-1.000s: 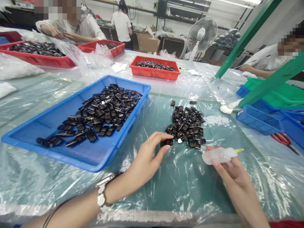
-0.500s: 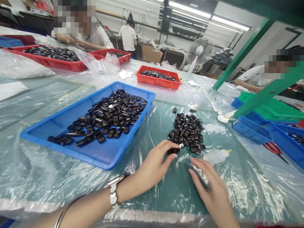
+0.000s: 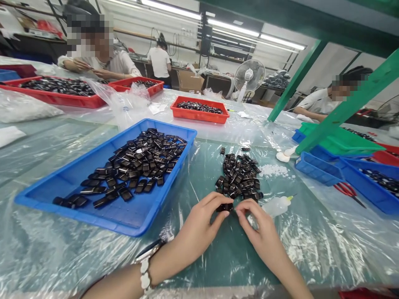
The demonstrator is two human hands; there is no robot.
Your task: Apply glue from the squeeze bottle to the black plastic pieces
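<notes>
Thumb and fingers of my left hand (image 3: 202, 218) are closed on a small glossy black plastic piece (image 3: 225, 207), held just in front of a pile of similar black pieces (image 3: 239, 176). My right hand (image 3: 260, 224) is right beside it, thumb and index finger pinched together close to the piece's right end. Whatever sits in that pinch, if anything, is too small to make out. Behind my right hand lies a translucent squeeze bottle (image 3: 276, 206) with a yellow needle tip. Small white bits (image 3: 276, 170) are scattered to the right of the pile.
A large blue tray (image 3: 127, 222) of black pieces stands on the left. Beyond it is a red tray (image 3: 199, 116) of pieces. On the right are a narrow blue bin (image 3: 319, 171), red-handled scissors (image 3: 346, 189) and a green post (image 3: 330, 112). Co-workers sit across the plastic-covered table.
My right hand has moved up and left to the black piece, and its spread fingers have come together in a pinch. My left hand still holds the piece. The camera view has shifted slightly.
</notes>
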